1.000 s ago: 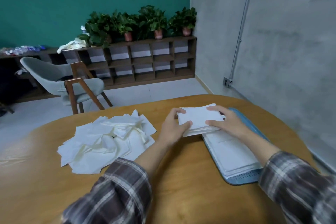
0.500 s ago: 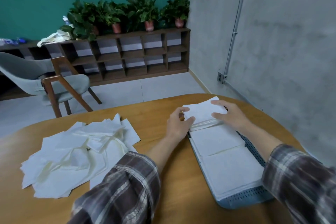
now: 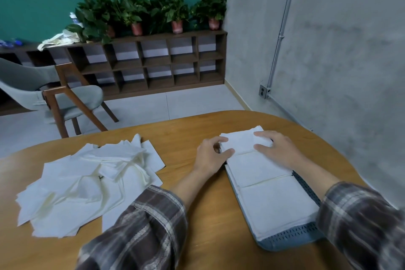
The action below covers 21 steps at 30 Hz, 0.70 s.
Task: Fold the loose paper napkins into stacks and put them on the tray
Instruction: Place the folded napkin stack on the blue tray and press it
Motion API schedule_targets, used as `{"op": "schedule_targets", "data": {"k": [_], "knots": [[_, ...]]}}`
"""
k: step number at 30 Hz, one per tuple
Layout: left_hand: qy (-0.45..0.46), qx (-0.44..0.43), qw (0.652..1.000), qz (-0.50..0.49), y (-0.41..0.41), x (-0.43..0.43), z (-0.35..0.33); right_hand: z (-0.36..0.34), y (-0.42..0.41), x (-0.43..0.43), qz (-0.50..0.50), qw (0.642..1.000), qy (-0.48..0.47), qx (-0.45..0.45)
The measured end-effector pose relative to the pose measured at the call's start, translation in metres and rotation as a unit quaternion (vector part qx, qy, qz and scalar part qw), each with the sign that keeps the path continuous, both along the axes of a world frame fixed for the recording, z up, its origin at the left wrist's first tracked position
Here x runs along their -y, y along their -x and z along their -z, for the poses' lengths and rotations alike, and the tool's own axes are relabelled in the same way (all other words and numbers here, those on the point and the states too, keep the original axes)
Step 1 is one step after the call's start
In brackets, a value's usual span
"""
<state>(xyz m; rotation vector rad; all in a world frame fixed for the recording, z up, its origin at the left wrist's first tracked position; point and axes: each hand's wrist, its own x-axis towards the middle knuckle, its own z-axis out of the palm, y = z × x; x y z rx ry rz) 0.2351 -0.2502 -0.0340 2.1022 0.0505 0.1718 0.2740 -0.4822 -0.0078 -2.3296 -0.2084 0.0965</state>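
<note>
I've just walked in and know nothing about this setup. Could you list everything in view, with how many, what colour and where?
table: one, light brown wood, foreground.
tray: one, blue-grey, on the table at right.
folded stacks: three, white, in a row on the tray.
far stack: one of those three, white, at the tray's far end.
loose napkins: one pile, white, on the table at left.
chair: one, grey with brown legs, behind the table.
shelf unit: one, dark brown, along the green wall.
potted plants: several, green, pink pots, on the shelf unit.
pipe: one, grey, on the grey wall.
left hand: one, grips the far stack's left edge.
right hand: one, flat on the far stack.
</note>
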Motion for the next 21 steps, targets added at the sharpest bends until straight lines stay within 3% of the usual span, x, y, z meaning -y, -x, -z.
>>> {"op": "schedule_targets", "data": {"k": [4,7,11,21], "knots": [[-0.063,0.029,0.998,-0.002,0.006,0.004,-0.008,0.0,0.007,0.001,-0.011,0.997,0.066,0.044],[-0.162,0.066,0.984,0.043,0.014,0.015,-0.023,-0.003,0.014,-0.004,-0.05,0.983,0.137,0.115],[-0.323,-0.019,0.937,0.13,0.022,0.036,-0.01,0.014,0.019,-0.009,-0.092,0.963,0.236,0.089],[-0.334,-0.048,0.927,0.161,0.019,0.039,0.015,0.04,0.018,-0.007,-0.089,0.964,0.247,0.045]]}}
